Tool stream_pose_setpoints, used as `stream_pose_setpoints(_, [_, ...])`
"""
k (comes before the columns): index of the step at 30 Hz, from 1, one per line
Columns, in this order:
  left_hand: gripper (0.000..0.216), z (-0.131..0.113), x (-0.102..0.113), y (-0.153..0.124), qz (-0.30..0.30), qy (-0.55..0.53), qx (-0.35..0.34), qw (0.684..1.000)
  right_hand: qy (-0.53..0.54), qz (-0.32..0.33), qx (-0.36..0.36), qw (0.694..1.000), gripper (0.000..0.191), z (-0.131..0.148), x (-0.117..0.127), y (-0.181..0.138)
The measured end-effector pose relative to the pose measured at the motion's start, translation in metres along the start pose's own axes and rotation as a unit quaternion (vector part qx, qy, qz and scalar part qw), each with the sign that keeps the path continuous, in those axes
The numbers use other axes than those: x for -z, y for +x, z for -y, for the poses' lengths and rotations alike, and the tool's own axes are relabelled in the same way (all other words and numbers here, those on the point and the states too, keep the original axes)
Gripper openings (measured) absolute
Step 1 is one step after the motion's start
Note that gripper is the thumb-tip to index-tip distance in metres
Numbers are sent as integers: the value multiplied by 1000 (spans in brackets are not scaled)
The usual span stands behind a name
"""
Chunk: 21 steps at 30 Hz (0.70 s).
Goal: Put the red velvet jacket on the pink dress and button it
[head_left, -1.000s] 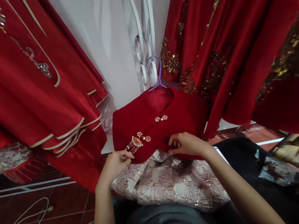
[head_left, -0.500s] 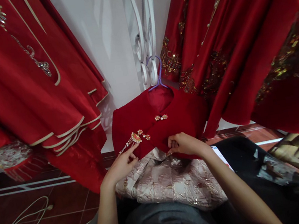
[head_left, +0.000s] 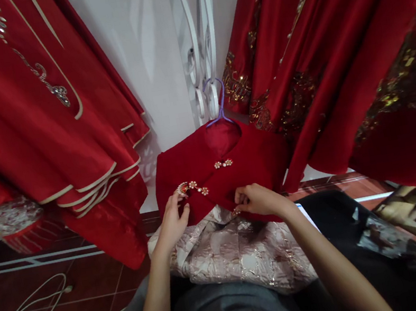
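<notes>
Drapery in red flanked the dark-red garment on both sides, leaving me a narrow strip of pale wall beyond the purple hanger. The left hand, thumb apart from the fingers, touched the jewelled ornament, partly covering it. The right hand sat curled at the garment's lower front edge; I couldn't tell whether it pinched anything. The view's borders cut off the drapery.

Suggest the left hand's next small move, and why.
Probably lift the left hand slightly from the fan-shaped ornament: it hides the lower part, so how that lies on the red garment can't be checked; the right hand is at the garment's lower edge.
</notes>
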State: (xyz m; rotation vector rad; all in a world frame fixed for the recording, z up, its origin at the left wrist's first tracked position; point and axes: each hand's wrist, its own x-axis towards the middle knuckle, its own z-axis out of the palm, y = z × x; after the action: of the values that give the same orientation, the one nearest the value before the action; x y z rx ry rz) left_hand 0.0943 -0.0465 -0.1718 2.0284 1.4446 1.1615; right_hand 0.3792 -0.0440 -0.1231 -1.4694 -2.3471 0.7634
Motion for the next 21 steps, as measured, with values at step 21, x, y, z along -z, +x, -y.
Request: stream_pose_setpoints(21, [7, -50, -23, -8, -32, 129, 77, 988, 216, 8, 122, 969, 4, 27, 10, -12])
